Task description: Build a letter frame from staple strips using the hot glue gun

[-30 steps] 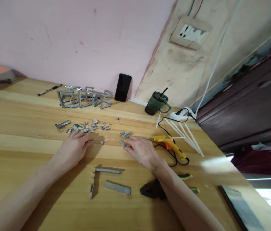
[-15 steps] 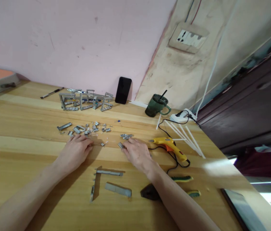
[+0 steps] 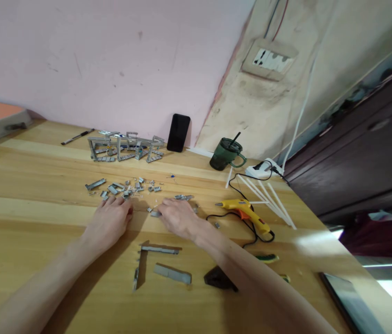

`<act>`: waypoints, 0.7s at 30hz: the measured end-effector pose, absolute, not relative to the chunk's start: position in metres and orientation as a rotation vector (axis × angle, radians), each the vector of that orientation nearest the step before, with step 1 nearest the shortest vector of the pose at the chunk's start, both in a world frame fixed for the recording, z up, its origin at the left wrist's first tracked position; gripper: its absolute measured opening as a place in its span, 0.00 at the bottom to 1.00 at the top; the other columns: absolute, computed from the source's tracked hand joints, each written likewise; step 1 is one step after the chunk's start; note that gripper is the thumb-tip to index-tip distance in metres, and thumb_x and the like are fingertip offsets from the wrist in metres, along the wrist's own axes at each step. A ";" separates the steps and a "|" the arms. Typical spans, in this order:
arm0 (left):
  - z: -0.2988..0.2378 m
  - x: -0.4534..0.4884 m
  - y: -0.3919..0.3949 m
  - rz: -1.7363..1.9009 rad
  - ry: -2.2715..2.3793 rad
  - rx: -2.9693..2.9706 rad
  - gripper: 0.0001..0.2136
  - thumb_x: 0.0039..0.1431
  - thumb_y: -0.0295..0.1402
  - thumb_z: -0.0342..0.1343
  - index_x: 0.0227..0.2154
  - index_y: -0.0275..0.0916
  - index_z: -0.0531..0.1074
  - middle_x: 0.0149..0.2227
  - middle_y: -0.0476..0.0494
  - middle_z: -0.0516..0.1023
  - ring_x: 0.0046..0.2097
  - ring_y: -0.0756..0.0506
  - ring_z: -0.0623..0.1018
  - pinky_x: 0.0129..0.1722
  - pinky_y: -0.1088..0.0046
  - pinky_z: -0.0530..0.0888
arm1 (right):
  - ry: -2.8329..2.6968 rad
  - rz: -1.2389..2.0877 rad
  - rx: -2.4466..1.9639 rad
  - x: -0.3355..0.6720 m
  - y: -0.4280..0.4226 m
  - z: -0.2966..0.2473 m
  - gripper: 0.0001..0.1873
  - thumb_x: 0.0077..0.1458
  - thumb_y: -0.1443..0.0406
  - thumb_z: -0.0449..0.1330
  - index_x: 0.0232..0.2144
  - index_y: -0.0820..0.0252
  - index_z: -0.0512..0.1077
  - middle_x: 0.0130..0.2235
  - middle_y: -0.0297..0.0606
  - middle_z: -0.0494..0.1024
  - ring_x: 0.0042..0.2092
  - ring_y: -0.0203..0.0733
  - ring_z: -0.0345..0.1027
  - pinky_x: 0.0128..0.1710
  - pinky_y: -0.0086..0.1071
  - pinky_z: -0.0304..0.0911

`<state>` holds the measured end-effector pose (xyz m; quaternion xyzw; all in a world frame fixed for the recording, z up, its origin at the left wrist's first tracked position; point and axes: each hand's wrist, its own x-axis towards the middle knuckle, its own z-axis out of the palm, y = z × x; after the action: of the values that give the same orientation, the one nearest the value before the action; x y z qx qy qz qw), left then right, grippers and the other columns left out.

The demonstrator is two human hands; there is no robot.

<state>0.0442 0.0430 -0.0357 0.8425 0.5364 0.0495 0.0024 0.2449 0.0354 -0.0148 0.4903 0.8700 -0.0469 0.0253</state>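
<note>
My left hand (image 3: 108, 221) rests palm-down on the wooden table (image 3: 25, 185), fingers curled at the edge of a scatter of small grey metal staple pieces (image 3: 126, 186). My right hand (image 3: 177, 216) lies just right of it, fingertips pinched on a short grey staple strip (image 3: 154, 214) flat on the wood. A second small heap of staple pieces (image 3: 183, 197) sits just beyond the right hand. Nearer me lie an L-shaped staple assembly (image 3: 147, 260) and a longer staple strip (image 3: 172, 273).
A structure built of staple strips (image 3: 126, 147) stands near the wall, with a pen (image 3: 77, 136) to its left and a black phone (image 3: 178, 132) leaning upright. Right of the hands: yellow glue gun (image 3: 244, 211), white glue sticks (image 3: 268, 195), green mug (image 3: 226, 153), power strip (image 3: 263, 168), dark pliers (image 3: 218, 279).
My right hand slid left across the table, dragging the short staple strip toward my left hand. The left hand stayed almost still. The view tilted slightly.
</note>
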 end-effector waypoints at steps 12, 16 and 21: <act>-0.031 0.044 0.041 0.111 1.705 2.695 0.07 0.56 0.28 0.48 0.30 0.36 0.72 0.35 0.34 0.77 0.42 0.34 0.74 0.41 0.58 0.67 | 2.703 -0.166 1.399 0.225 0.034 -0.006 0.11 0.55 0.70 0.51 0.35 0.59 0.73 0.38 0.39 0.76 0.41 0.42 0.70 0.37 0.31 0.62; -0.029 0.042 0.043 0.136 1.739 2.698 0.08 0.56 0.24 0.46 0.30 0.35 0.71 0.34 0.33 0.77 0.41 0.34 0.75 0.39 0.58 0.67 | 2.680 -0.089 1.518 0.221 0.041 -0.007 0.14 0.56 0.72 0.47 0.40 0.64 0.71 0.41 0.46 0.74 0.43 0.46 0.69 0.37 0.36 0.63; -0.019 0.032 0.047 0.242 1.835 2.624 0.09 0.59 0.25 0.43 0.32 0.36 0.69 0.33 0.36 0.78 0.40 0.35 0.75 0.39 0.59 0.67 | 2.751 -0.132 1.386 0.210 0.038 -0.008 0.10 0.56 0.69 0.51 0.34 0.60 0.73 0.38 0.38 0.76 0.40 0.42 0.70 0.35 0.32 0.64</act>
<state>0.0323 0.0474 -0.0193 0.8166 0.5712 0.0752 -0.0348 0.2102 0.0379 -0.0076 0.4495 0.8918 -0.0428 0.0291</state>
